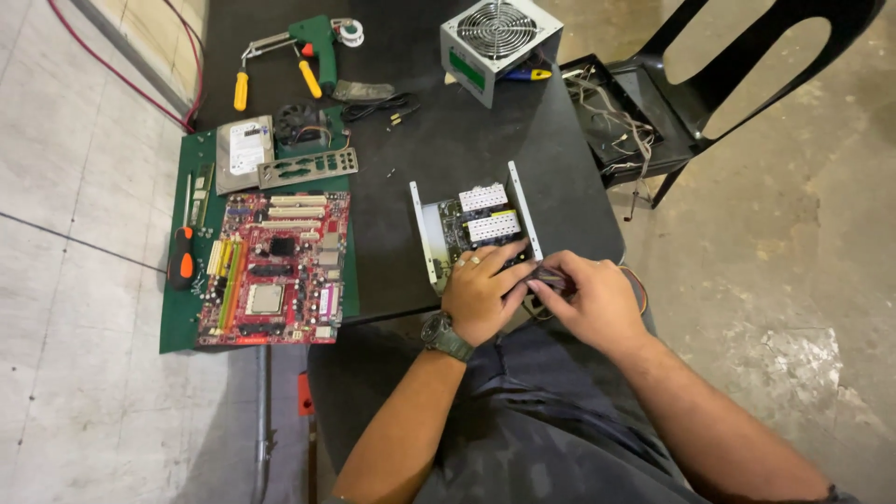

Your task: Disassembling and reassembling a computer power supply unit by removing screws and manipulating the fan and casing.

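Note:
An opened power supply tray, a metal frame with a circuit board and pale heat sinks, lies at the near edge of the black table. My left hand, with a ring and a wristwatch, rests on the tray's near end, fingers reaching toward a small dark connector. My right hand pinches that dark connector with its bundle of coloured wires just right of the tray. What the fingers cover of the board is hidden.
A red motherboard lies on a green mat at the left, with a hard drive, a metal I/O plate, a fan and an orange-handled screwdriver. Farther back stand a boxed power supply, yellow-handled tools and a green glue gun. A black chair holds wires.

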